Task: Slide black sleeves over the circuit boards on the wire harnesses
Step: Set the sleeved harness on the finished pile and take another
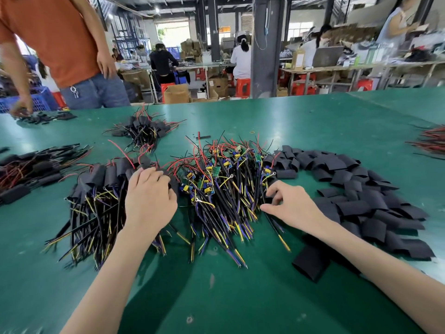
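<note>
A pile of wire harnesses with bare green circuit boards (224, 179) lies in the middle of the green table (216, 297). To its left lies a pile of harnesses with black sleeves on them (101, 189). Loose black sleeves (356, 196) are heaped on the right. My left hand (148, 198) rests at the right edge of the sleeved pile, fingers curled on a sleeved harness there. My right hand (292, 206) reaches into the right edge of the bare-board pile, thumb and fingers bent among the wires; what it holds is hidden.
More sleeved harnesses lie at the far left (31, 169) and further back (144, 131). A person in an orange shirt (60, 44) stands at the table's far left edge. Red and black wires (431, 141) lie at the right edge.
</note>
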